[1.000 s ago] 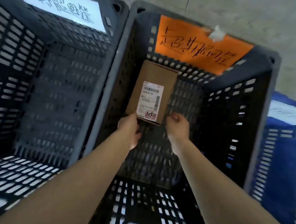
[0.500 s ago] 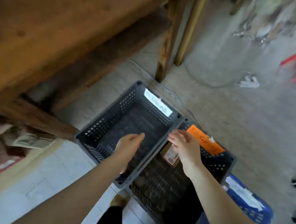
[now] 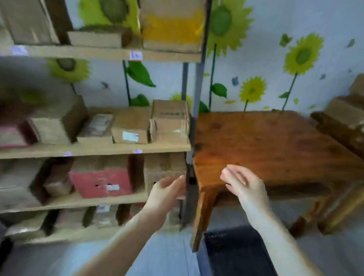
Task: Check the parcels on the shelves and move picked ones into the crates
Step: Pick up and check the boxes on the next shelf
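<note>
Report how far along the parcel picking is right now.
Done: cannot be judged. The dark crate beside the table shows only in part, and its contents are hidden. In hand: nothing. The left hand and right hand are both open and empty, raised before the shelves. Left: many parcels sit on the shelves, so checking and picking looks far from finished.

You are facing shelves (image 3: 108, 148) on your left, with parcels (image 3: 130, 128) sitting on them. A table (image 3: 276, 145) is standing just right of them, and a crate (image 3: 241, 267) is lying below its near edge.
</note>
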Demonstrator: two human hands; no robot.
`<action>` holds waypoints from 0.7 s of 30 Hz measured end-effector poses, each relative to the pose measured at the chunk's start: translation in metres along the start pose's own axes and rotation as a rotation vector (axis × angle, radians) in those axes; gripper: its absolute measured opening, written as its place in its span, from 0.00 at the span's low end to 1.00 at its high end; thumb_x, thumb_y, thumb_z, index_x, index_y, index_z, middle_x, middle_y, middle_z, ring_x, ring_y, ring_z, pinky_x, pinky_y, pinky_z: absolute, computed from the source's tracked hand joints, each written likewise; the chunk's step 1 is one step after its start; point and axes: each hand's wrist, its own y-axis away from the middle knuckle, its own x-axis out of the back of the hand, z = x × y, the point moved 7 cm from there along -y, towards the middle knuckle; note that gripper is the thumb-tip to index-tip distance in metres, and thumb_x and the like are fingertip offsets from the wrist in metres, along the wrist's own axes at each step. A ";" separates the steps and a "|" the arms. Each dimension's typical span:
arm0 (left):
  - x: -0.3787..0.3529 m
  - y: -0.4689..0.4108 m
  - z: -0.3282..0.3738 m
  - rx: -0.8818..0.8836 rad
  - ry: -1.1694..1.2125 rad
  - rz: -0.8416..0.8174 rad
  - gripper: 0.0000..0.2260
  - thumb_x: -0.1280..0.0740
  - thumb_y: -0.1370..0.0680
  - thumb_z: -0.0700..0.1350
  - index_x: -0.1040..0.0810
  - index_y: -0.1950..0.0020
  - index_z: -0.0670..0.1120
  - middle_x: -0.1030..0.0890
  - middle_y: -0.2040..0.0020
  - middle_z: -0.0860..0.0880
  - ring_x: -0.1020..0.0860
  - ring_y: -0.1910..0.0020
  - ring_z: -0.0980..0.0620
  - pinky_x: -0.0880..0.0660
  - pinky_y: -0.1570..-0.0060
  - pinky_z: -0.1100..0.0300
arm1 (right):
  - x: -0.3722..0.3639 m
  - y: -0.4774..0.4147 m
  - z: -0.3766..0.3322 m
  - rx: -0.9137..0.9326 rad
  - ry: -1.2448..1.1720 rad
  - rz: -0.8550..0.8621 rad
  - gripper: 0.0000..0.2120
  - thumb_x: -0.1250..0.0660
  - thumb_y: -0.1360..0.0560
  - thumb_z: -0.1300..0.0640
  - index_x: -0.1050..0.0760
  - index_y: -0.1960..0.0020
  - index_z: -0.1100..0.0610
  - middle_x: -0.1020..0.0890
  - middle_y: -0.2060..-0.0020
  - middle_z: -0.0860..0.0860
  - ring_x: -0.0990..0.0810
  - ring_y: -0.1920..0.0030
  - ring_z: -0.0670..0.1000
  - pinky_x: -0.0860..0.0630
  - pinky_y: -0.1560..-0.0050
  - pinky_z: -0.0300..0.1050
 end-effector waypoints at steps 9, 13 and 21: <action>0.248 0.045 0.125 -0.298 0.049 0.234 0.04 0.35 0.23 0.50 0.23 0.56 0.52 0.18 0.52 0.50 0.20 0.50 0.54 0.26 0.47 0.56 | -0.250 0.010 -0.134 0.213 -0.043 -0.243 0.05 0.33 0.28 0.49 0.23 0.52 0.47 0.18 0.49 0.48 0.20 0.45 0.47 0.24 0.41 0.50; 0.346 0.048 0.167 -0.393 0.025 0.329 0.06 0.35 0.24 0.49 0.23 0.59 0.51 0.18 0.56 0.50 0.21 0.53 0.52 0.28 0.52 0.59 | -0.334 0.013 -0.171 0.298 -0.004 -0.270 0.08 0.33 0.29 0.45 0.24 0.50 0.44 0.19 0.48 0.45 0.21 0.44 0.45 0.26 0.38 0.49; 0.410 -0.008 0.246 -0.462 0.006 0.333 0.08 0.34 0.24 0.50 0.23 0.49 0.49 0.18 0.49 0.47 0.21 0.47 0.48 0.24 0.45 0.53 | -0.399 -0.038 -0.227 0.342 0.054 -0.183 0.12 0.33 0.26 0.49 0.27 0.45 0.51 0.21 0.49 0.45 0.23 0.44 0.45 0.27 0.39 0.45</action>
